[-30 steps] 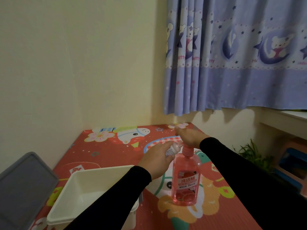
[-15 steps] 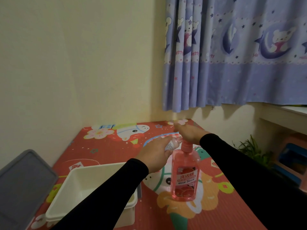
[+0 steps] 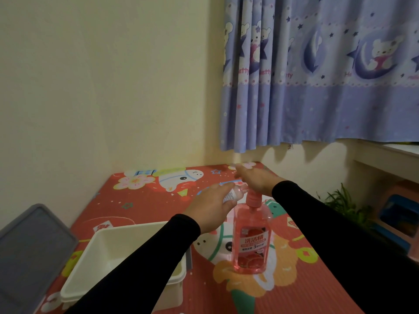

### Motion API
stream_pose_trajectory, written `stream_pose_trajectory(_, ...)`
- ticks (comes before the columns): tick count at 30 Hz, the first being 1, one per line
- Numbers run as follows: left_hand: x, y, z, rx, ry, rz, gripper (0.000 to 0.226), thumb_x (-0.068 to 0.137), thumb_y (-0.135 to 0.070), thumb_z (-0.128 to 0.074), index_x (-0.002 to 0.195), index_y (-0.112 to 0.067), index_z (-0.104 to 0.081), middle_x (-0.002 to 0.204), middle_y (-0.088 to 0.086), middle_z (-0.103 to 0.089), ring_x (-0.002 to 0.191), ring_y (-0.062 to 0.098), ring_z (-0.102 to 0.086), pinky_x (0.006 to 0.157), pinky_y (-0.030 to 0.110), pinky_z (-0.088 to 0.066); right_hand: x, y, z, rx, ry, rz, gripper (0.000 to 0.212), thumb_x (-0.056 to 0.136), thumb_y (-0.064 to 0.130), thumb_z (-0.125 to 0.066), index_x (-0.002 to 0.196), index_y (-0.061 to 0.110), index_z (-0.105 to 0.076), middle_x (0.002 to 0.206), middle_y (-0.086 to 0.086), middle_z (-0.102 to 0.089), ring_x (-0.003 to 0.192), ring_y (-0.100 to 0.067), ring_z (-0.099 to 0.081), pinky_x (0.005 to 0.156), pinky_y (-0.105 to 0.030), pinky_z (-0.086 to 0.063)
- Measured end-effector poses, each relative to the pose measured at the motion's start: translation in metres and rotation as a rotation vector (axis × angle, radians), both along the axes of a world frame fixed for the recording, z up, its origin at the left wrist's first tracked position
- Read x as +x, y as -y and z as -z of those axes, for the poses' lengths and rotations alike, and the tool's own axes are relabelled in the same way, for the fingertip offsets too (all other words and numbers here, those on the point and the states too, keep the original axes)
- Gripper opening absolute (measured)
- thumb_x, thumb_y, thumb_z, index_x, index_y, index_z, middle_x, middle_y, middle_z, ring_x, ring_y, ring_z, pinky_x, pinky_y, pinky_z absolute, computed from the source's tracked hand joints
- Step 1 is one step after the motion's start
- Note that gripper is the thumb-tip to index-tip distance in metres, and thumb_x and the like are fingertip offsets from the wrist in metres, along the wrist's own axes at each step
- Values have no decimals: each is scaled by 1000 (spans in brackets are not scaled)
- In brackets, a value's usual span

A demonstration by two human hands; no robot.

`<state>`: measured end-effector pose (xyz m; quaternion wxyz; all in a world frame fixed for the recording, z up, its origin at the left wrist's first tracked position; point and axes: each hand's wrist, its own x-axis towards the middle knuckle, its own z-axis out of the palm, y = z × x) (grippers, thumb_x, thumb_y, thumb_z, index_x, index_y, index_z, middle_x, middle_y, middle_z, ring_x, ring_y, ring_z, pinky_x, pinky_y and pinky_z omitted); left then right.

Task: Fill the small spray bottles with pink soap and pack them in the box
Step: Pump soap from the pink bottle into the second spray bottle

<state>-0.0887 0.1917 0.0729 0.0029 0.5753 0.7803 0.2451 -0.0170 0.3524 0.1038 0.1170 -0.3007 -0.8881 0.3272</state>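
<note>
The left hand holds a little bottle by the pump of the pink soap bottle; the right hand lies flat on it

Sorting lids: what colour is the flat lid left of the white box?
Grey, the flat plastic lid, seen in the head view.

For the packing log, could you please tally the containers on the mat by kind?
Pink soap pump bottle: 1
Small spray bottle, in left hand: 1
White box: 1
Grey lid: 1
Total: 4
</note>
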Motion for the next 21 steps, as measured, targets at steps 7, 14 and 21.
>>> stream_pose_trajectory(7, -2, 0, 1, 6, 22, 18, 41, 101, -37, -43, 141, -28, -39, 133, 3, -50, 121, 22, -48, 94, 29, -38, 3, 6, -5, 48, 36, -16, 61, 98, 55, -25, 137, 16, -51, 144, -7, -49, 134, -25, -43, 114, -42, -29)
stream_pose_trajectory(14, -3, 0, -6, 50, 19, 20, 42, 101, -36, -43, 142, -28, -39, 136, 1, -49, 123, 20, -47, 90, 24, -33, 3, -1, -13, 74, 55, 0, 76, 89, 68, -16, 136, 19, -52, 132, -10, -59, 125, -25, -50, 110, -45, -35)
stream_pose_trajectory(21, -1, 1, 4, -3, -1, 31, 43, 102, -34, -41, 144, -23, -36, 142, 1, -46, 130, 21, -40, 102, 31, -33, 1, -1, 3, 15, 53, -19, 64, 95, 64, -23, 127, 24, -59, 136, 1, -55, 125, -20, -50, 112, -43, -33)
